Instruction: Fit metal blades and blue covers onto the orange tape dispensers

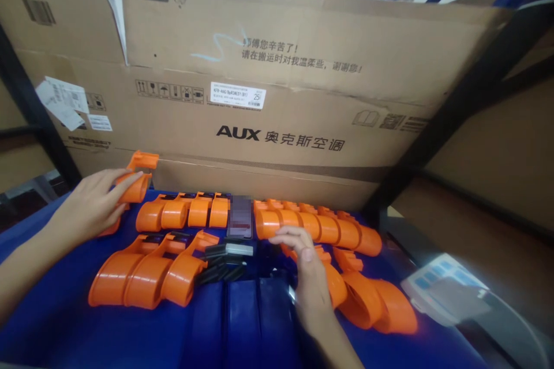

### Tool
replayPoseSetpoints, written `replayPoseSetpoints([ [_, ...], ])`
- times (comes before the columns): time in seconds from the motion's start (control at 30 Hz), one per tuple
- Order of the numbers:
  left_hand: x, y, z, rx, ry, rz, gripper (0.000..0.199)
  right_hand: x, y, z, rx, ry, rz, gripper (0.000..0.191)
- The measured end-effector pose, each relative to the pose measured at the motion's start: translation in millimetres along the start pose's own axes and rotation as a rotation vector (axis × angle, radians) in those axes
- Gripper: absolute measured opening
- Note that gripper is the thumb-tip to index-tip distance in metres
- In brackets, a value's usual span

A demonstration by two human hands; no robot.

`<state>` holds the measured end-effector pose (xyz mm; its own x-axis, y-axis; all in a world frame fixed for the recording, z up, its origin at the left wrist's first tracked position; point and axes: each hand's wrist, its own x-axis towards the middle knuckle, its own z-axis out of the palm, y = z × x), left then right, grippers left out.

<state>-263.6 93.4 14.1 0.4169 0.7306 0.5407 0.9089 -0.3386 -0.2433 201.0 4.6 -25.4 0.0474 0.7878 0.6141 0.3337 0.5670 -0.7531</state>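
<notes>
My left hand is closed on an orange plastic ring with a hooked arm, raised at the far left end of the back row. Another orange ring shows partly under that hand. My right hand hovers over the right-hand group, fingers loosely bent and apart, nothing visible in them. Just behind its fingertips lies the back-right row of orange rings. The front-right orange rings are partly covered by this hand. Three front-left orange rings lie side by side between the hands.
A phone-like device stands between the back rows. Several black-handled pieces lie mid-table above dark blue flat strips. Behind stands a large cardboard box. A white device with blue keys sits right, beside a black frame post.
</notes>
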Motion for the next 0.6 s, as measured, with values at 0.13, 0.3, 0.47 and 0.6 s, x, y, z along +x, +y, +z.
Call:
replayPoseSetpoints([
  [0.13, 11, 59, -32.9, -0.052, 0.183, 0.094, 0.065, -1, -1, 0, -0.006, -0.037, -0.012, 0.051],
  [0.3, 8, 167, -53.1, -0.363, 0.210, 0.310, 0.079, -3, -6, 5, 0.067, -0.084, 0.109, 0.033],
  [0.47, 4, 230, -47.3, -0.522, 0.065, 0.627, 0.085, 1, -8, 8, 0.191, -0.039, 0.258, 0.046],
  [0.6, 0, 247, -39.0, -0.728, -0.049, 0.638, 0.098, 6, -4, 7, 0.259, -0.001, 0.382, 0.038],
])
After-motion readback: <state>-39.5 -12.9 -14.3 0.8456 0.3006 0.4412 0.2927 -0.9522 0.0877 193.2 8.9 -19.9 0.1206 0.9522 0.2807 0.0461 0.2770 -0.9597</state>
